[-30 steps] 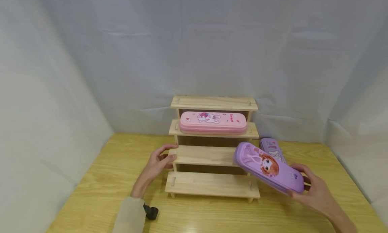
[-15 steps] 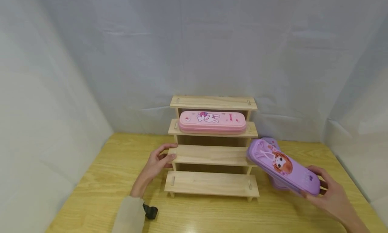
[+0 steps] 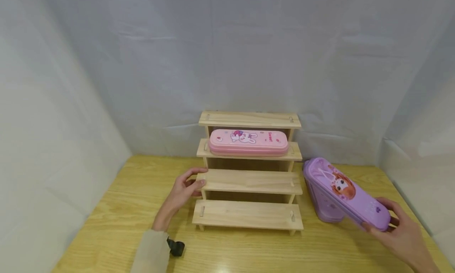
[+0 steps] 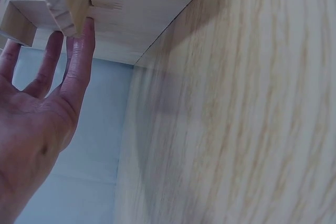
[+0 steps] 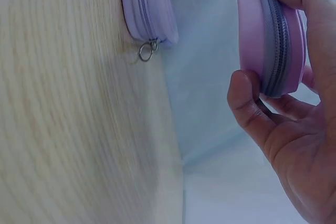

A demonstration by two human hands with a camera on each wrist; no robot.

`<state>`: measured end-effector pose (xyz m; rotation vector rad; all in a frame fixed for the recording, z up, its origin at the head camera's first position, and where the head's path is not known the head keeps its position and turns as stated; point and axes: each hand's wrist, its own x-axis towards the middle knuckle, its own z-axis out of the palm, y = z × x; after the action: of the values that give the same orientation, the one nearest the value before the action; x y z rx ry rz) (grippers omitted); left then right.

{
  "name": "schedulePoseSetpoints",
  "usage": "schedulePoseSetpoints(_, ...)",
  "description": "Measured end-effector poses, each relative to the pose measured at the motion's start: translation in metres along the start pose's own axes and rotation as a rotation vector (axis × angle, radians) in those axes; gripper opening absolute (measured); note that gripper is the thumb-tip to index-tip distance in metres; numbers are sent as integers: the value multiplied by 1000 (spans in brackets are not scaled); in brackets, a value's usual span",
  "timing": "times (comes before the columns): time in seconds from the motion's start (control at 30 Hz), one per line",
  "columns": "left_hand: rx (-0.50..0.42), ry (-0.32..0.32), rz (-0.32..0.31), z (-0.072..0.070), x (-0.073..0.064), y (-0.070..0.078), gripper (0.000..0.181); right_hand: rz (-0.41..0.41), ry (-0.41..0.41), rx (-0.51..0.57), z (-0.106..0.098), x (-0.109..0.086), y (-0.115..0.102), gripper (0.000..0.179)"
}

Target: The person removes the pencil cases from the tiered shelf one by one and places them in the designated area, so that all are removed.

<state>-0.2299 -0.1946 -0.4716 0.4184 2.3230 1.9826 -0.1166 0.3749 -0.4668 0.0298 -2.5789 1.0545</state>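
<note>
In the head view my right hand [image 3: 401, 229] grips the near end of a purple pencil case [image 3: 359, 200] with a red-haired girl on its lid. It is tilted and held above the table; its zipper shows in the right wrist view. Under it, a second purple pencil case [image 3: 327, 211] lies on the table, partly hidden; its zipper ring [image 5: 146, 52] hangs at its end. My left hand [image 3: 185, 190] holds the left end of a stepped wooden shelf [image 3: 245, 182], thumb and fingers at the second board from the bottom. In the left wrist view its fingertips [image 4: 88, 24] touch the wood.
A pink pencil case [image 3: 249, 142] with a rabbit lies on the shelf's second board from the top. The yellowish wooden table [image 3: 231, 253] runs back to grey-white cloth walls [image 3: 256, 59] behind and at both sides.
My right hand has moved right with the purple pencil case, away from the shelf and over the second purple case. My left hand stays at the shelf's end.
</note>
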Motion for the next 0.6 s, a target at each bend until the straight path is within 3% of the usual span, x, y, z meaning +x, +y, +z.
schedulePoseSetpoints(0.33,4,4,7,0,0,0,38,15,141,7,-2,-3,6,71)
schedulePoseSetpoints(0.6,7,-2,9,0,0,0,39,87,269,-39,0,-1,4,67)
